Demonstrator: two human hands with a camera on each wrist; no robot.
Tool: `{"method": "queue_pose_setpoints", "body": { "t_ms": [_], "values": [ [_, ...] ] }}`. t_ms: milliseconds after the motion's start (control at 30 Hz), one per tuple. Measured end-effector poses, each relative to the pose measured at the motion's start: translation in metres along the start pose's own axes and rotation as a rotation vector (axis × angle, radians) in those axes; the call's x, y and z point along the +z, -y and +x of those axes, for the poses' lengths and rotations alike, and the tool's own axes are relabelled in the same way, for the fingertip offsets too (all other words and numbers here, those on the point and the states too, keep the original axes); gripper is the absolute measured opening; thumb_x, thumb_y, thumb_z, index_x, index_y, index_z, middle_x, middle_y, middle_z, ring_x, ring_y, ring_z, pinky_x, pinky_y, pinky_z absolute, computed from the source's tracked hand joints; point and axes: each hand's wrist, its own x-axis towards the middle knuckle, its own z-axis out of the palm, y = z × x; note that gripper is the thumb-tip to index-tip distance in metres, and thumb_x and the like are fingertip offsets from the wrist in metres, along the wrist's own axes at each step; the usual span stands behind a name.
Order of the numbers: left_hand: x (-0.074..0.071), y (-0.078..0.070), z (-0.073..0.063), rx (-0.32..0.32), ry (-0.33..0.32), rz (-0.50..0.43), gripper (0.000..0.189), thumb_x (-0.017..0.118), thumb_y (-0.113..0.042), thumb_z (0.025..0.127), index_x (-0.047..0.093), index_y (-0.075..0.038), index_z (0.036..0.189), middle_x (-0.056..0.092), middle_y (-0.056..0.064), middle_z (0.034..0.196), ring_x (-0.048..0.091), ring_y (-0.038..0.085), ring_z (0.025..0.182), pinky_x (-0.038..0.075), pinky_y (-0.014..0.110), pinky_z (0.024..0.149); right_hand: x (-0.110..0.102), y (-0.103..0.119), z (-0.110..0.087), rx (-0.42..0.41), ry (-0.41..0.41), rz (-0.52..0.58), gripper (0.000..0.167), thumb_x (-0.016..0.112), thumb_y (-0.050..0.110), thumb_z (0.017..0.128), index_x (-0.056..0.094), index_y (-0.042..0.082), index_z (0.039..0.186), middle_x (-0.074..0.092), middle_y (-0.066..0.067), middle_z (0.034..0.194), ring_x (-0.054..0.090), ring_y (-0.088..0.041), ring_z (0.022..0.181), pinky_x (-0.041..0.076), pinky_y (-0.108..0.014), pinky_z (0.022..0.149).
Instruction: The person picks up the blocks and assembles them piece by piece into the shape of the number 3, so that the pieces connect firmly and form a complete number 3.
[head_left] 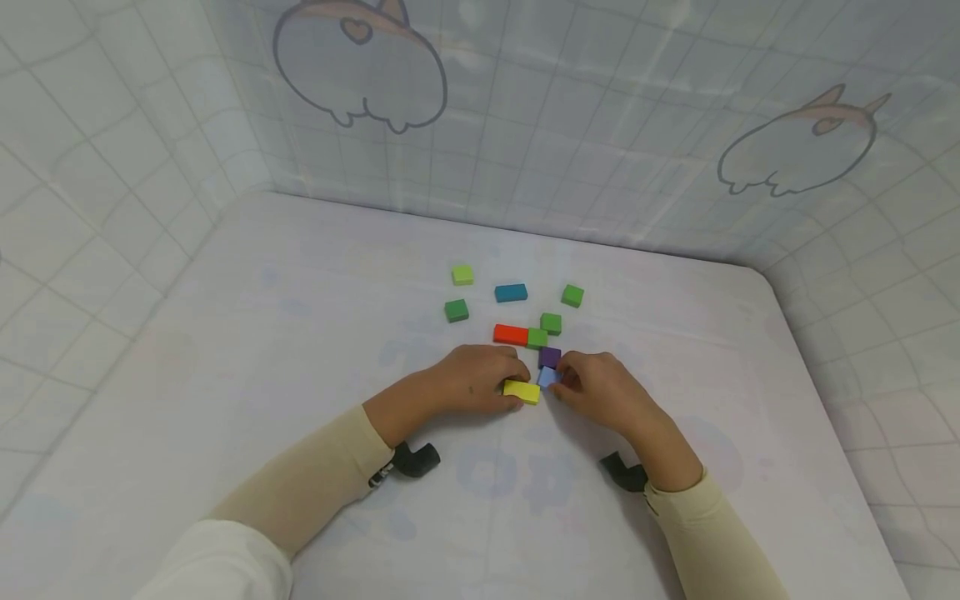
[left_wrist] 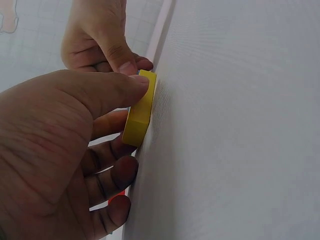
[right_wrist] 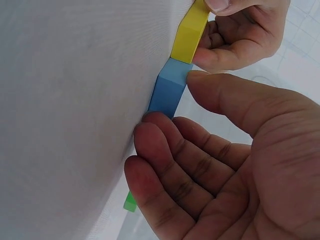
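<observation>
at eight o'clock from the blue block (head_left: 547,378), the left hand (head_left: 476,379) held the yellow block (head_left: 522,392) in a narrow grip; the right hand (head_left: 602,390) pinched the blue; gentle, level pressure seemed best.

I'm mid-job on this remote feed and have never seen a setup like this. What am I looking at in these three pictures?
No robot here: a person is working bare-handed. The wide picture comes from a camera worn on the head, looking forward and down. The two close-ups come from cameras worn on the wrists, one each.

The left hand pinches a yellow block. The right hand holds a light blue block beside it. Also on the pale surface lie a purple block, a red block, a teal block and five green blocks of differing shades.
</observation>
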Motion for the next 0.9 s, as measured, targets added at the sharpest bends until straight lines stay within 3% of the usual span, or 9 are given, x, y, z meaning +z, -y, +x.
{"method": "queue_pose_setpoints", "body": {
  "t_ms": [900],
  "values": [
    [0.0022, 0.0025, 0.0026, -0.010, 0.005, 0.006, 0.028, 0.074, -0.035, 0.090, 0.072, -0.022, 0.114, 0.062, -0.012, 0.100, 0.054, 0.007, 0.089, 0.050, 0.026, 0.083, 0.0015, -0.0001, 0.0008, 0.010, -0.010, -0.009, 0.021, 0.077, 0.023, 0.087, 0.069, 0.007, 0.098, 0.067, 0.003, 0.078, 0.059, -0.011, 0.069, 0.054, -0.027, 0.065]
  ]
}}
